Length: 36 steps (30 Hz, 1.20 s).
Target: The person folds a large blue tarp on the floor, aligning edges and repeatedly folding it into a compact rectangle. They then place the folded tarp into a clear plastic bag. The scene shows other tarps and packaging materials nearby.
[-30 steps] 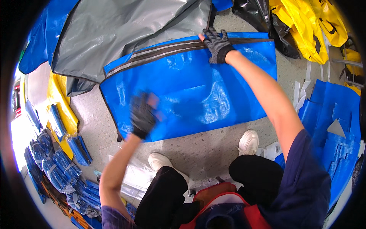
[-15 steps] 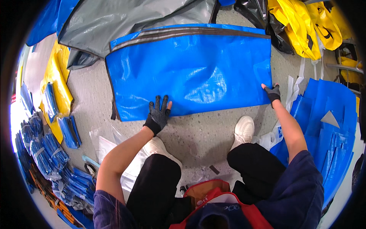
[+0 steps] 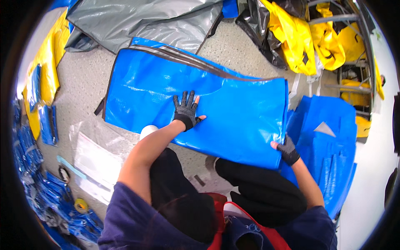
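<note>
A folded blue tarp sheet (image 3: 233, 112) with dark-trimmed edges lies on the floor in front of me, its layers showing along the far side. My left hand (image 3: 186, 113), in a dark dotted glove with some bare fingertips, rests flat on the middle of the sheet, fingers spread. At the sheet's right end, my right hand (image 3: 287, 151) grips the near corner in a similar glove. Its thumb lies against the top side; the other fingers are partly hidden. The right end is nearer to me than the left.
A grey sheet (image 3: 141, 23) lies beyond the tarp. Blue sheets (image 3: 321, 146) are stacked at right, below yellow bags (image 3: 291, 37) and a metal rack (image 3: 333, 18). Clear plastic (image 3: 93, 162), a tape roll (image 3: 81, 205) and blue bundles (image 3: 29, 154) lie at left.
The tarp's right end has swung toward me, so the sheet now slants. My right hand has come nearer with that corner; my left hand has moved from the near edge onto the sheet's middle.
</note>
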Motion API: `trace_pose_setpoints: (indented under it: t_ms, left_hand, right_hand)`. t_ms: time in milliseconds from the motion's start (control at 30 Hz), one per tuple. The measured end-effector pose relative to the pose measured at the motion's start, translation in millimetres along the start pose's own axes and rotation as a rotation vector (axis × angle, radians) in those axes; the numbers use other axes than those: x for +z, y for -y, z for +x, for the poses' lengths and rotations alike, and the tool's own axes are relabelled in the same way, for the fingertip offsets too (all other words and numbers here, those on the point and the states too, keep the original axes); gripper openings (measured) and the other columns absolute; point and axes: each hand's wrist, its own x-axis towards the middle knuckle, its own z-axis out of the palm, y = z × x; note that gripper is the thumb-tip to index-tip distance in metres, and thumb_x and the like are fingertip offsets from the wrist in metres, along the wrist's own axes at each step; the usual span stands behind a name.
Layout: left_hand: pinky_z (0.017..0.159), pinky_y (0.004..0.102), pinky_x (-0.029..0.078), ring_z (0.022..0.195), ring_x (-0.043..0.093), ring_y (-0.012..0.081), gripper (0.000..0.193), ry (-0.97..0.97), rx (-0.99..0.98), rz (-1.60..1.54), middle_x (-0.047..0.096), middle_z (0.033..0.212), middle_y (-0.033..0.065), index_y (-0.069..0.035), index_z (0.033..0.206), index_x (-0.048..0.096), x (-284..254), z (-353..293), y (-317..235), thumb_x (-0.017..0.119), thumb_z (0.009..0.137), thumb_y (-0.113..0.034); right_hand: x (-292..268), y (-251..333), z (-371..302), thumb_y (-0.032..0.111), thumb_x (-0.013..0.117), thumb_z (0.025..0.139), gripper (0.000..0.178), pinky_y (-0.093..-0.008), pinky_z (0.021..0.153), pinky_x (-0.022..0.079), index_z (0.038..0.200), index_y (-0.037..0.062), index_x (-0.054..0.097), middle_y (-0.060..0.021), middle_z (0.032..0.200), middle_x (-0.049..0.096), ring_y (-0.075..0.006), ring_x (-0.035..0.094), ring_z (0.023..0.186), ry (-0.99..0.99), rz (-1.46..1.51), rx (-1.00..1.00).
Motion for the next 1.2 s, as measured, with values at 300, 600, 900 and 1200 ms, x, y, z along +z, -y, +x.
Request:
trace_pose_setpoints:
  t_ms: [300, 600, 900, 1200]
  left_hand:
    - [0.111, 0.0517, 0.004, 0.138, 0.016, 0.0337, 0.064, -0.227, -0.129, -0.411, 0.025, 0.148, 0.0176, -0.009, 0.142, 0.03, 33, 60, 16, 0.032, 0.093, -0.051]
    - [0.103, 0.0447, 0.031, 0.126, 0.039, 0.0299, 0.078, -0.785, -0.532, -2.519, 0.038, 0.141, 0.0134, -0.008, 0.141, 0.028, -52, -146, 158, 0.037, 0.088, -0.064]
    - [0.094, 0.0357, 0.041, 0.109, 0.05, 0.0206, 0.07, -0.801, -0.86, -1.961, 0.053, 0.12, 0.0092, -0.005, 0.131, 0.042, -9, -180, 109, 0.048, 0.087, -0.06]
    - [0.092, 0.0318, 0.042, 0.109, 0.051, 0.0205, 0.06, -0.236, -0.864, -1.707, 0.052, 0.12, 0.0104, -0.002, 0.128, 0.042, 11, -148, 35, 0.042, 0.093, -0.052]
  right_hand:
    - [225, 224, -1, 0.027, 0.065, 0.083, 0.058, -0.0379, 0.094, 0.04, 0.127, -0.0041, 0.044, -0.0177, 0.118, 0.053, -0.0254, 0.05, 0.11, 0.424, 0.119, -0.33]
    - [514, 237, 187, 0.031, 0.056, 0.076, 0.041, -0.0427, 0.088, 0.046, 0.1, -0.0019, 0.059, -0.0255, 0.106, 0.061, -0.039, 0.058, 0.102, 0.309, -0.342, -0.237]
    - [461, 196, 180, 0.045, 0.065, 0.08, 0.062, -0.0411, 0.094, 0.042, 0.121, 0.0014, 0.05, -0.0179, 0.112, 0.06, -0.0311, 0.057, 0.104, 0.561, 0.058, -0.745]
    - [201, 188, 336, 0.064, 0.068, 0.066, 0.105, -0.0397, 0.105, 0.031, 0.141, 0.0009, 0.029, -0.0223, 0.139, 0.038, -0.0328, 0.039, 0.127, 0.296, -0.515, -0.341]
